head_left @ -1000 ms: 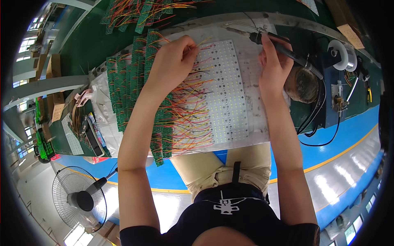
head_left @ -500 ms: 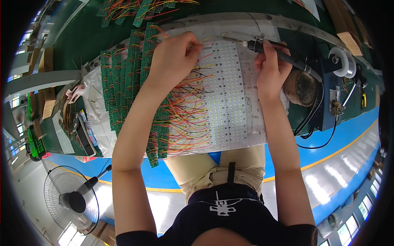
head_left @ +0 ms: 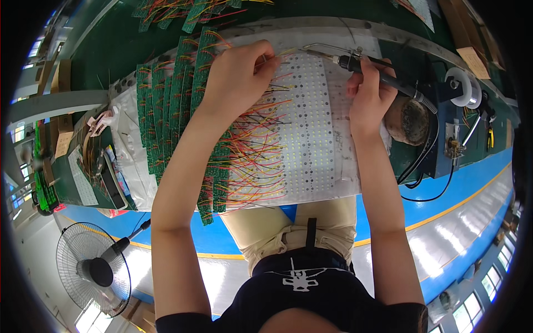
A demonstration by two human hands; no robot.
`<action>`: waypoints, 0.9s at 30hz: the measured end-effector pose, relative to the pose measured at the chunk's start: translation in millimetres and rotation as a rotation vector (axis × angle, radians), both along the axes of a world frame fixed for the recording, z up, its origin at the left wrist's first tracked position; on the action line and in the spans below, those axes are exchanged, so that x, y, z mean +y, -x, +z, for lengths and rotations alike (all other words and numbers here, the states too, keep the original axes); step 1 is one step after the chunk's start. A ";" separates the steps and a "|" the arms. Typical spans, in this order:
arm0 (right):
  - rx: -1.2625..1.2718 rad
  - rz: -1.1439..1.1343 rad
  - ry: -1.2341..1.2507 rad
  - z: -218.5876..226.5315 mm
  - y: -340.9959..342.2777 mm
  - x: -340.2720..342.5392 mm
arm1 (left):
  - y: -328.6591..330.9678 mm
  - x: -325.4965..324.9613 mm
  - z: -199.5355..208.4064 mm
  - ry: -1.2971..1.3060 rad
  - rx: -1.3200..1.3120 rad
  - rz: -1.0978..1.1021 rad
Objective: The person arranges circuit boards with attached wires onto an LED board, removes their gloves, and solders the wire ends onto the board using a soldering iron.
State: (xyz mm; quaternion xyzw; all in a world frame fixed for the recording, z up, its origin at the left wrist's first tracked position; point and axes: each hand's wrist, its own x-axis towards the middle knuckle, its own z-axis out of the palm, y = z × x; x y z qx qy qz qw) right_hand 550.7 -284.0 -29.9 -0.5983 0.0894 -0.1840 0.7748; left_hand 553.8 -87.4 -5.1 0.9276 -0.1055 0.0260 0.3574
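My left hand (head_left: 239, 77) is closed in a pinch over the far left edge of a white LED panel (head_left: 308, 127); a thin yellow wire (head_left: 288, 51) sticks out past its fingertips. My right hand (head_left: 369, 108) grips a black soldering iron (head_left: 383, 77), with a thin metal tube along it. The iron's tip points left over the panel's far edge, a short way from the left fingertips. Green circuit strips (head_left: 180, 89) lie overlapped under and left of my left forearm. Their red, yellow and black wires (head_left: 258, 152) fan out onto the panel's left side.
Right of the panel stand a round, stained block (head_left: 407, 122), a dark station box (head_left: 440, 145) with black cables and a white spool (head_left: 465, 87). More wired green strips (head_left: 194, 15) lie at the back. A cardboard box (head_left: 473, 60) sits far right, a fan (head_left: 100, 271) lower left.
My left hand has shifted slightly, its pinched fingers now a little nearer the panel's far edge. The iron's tip has moved slightly right. Otherwise the view has barely shifted.
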 end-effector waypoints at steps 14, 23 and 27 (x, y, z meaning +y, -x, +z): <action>0.001 0.027 -0.038 1.0 0.2 -1.7 | -1.2 -0.3 -0.3 -0.098 -0.013 -0.069; 0.013 0.050 -0.028 0.9 0.4 -0.1 | -1.3 -3.7 -7.7 -0.197 -0.134 -0.056; 0.007 0.048 -0.013 1.8 0.7 -0.5 | -0.8 -3.2 -8.4 -0.244 -0.222 -0.077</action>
